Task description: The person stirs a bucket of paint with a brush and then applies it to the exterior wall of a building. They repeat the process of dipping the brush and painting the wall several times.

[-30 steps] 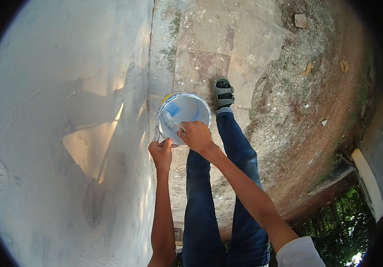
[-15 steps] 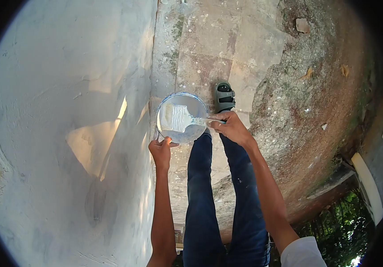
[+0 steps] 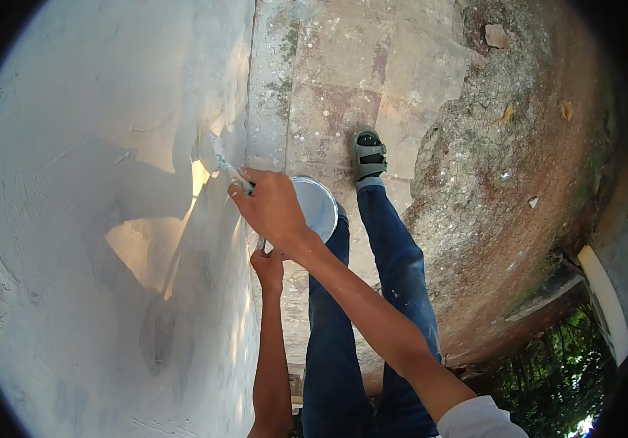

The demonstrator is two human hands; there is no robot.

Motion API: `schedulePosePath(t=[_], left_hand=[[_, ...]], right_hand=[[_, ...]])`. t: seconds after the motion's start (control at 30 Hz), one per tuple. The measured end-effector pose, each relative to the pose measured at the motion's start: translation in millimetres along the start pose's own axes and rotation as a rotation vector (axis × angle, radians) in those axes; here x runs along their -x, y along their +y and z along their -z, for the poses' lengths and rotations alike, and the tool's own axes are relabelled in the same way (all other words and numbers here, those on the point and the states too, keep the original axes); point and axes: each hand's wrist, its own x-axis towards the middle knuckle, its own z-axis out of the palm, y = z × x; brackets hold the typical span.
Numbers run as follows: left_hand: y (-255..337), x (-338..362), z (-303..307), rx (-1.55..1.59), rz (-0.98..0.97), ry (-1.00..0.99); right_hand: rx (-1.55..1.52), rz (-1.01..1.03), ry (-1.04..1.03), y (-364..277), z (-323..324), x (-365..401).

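Note:
My right hand (image 3: 274, 208) is closed around the handle of a paintbrush (image 3: 220, 155), whose paint-whitened head is at the wall (image 3: 66, 241) on the left. A round bucket (image 3: 318, 207) with a blue-marked rim lies partly behind my right hand and wrist. Its near edge is gripped by my left hand (image 3: 268, 270), whose fingers are partly hidden under my right forearm. White paint shows inside the bucket. Around the brush, the wall carries pale, sunlit patches and shadows.
A paved strip (image 3: 336, 95) runs along the foot of the wall. My sandalled foot (image 3: 369, 155) stands on it. Rough cracked ground (image 3: 482, 212) with a stone piece (image 3: 496, 36) and dry leaves (image 3: 505, 114) lies to the right; greenery (image 3: 555, 372) is at lower right.
My right hand has lifted the paintbrush out of the bucket and moved it left to the wall. The bucket, still in my left hand, has barely shifted.

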Motion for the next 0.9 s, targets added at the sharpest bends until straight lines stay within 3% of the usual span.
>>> schedulePosePath(t=[0.03, 0.07, 0.1, 0.13, 0.23, 0.3, 0.4, 0.57, 0.63, 0.73, 0.87, 0.9], left_hand=[[1, 3, 1, -0.162, -0.17, 0.056], [-85, -11, 9, 0.149, -0.119, 0.202], [-38, -4, 12, 0.188, 0.284, -0.001], [-31, -5, 11, 0.125, 0.239, -0.022], [-25, -8, 13, 0.05, 0.192, -0.037], [-24, -11, 18, 0.024, 0.184, -0.023], [-23, -12, 22, -0.011, 0.175, -0.002], [-22, -12, 20, -0.07, 0.16, 0.017], [-23, -11, 21, -0.102, 0.157, 0.025], [-33, -9, 19, -0.093, 0.155, 0.022], [-47, -11, 23, 0.004, 0.139, 0.026], [-49, -11, 23, 0.03, 0.137, 0.027]], right_hand=[[-0.026, -0.011, -0.044, -10, -14, 7], [0.062, 0.125, 0.034, -14, -34, 16], [0.04, 0.129, 0.004, -20, -46, 26], [0.056, 0.082, -0.085, -34, -44, 37], [0.111, 0.046, -0.09, -52, -31, 65], [0.077, 0.093, 0.003, -39, -27, 68], [0.09, -0.026, 0.126, -28, -18, 47], [0.063, -0.046, 0.126, -13, -48, 17], [0.136, -0.039, -0.081, -28, -57, 21], [0.256, -0.012, -0.08, -67, -46, 59], [0.124, -0.052, -0.058, -44, -27, 67], [0.061, -0.038, 0.03, -38, -23, 61]])
